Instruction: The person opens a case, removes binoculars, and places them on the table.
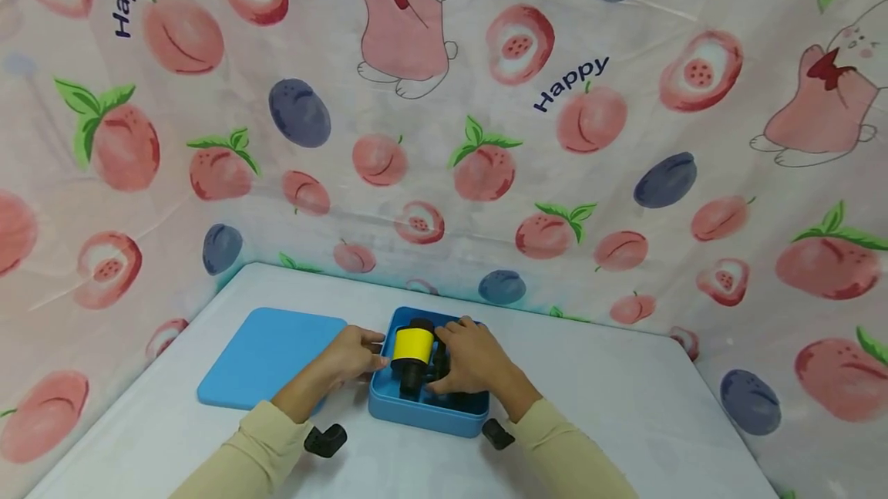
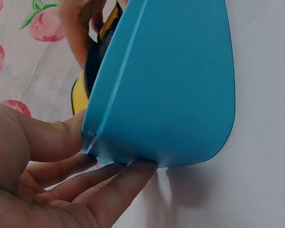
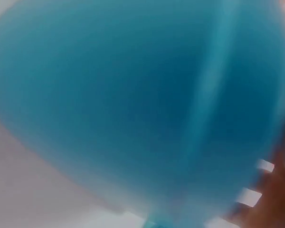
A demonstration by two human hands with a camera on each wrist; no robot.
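Observation:
A blue rectangular box (image 1: 423, 416) stands on the table, its top uncovered. Inside lies a black cylindrical item with a wide yellow band (image 1: 413, 345), black at both ends. My left hand (image 1: 351, 354) holds the box's left side; in the left wrist view its thumb is at the rim and its fingers press the outer wall. Over the right half of the box, my right hand (image 1: 472, 356) reaches in, fingers curled round a black part (image 1: 440, 360) beside the yellow band. The palm hides most of what it grips. In the right wrist view the blue wall is close and blurred.
A flat blue lid (image 1: 267, 360) lies on the white table (image 1: 597, 406) left of the box. A curtain (image 1: 430, 175) printed with fruit and rabbits rises behind the table and along both sides. Small black cameras hang under both wrists.

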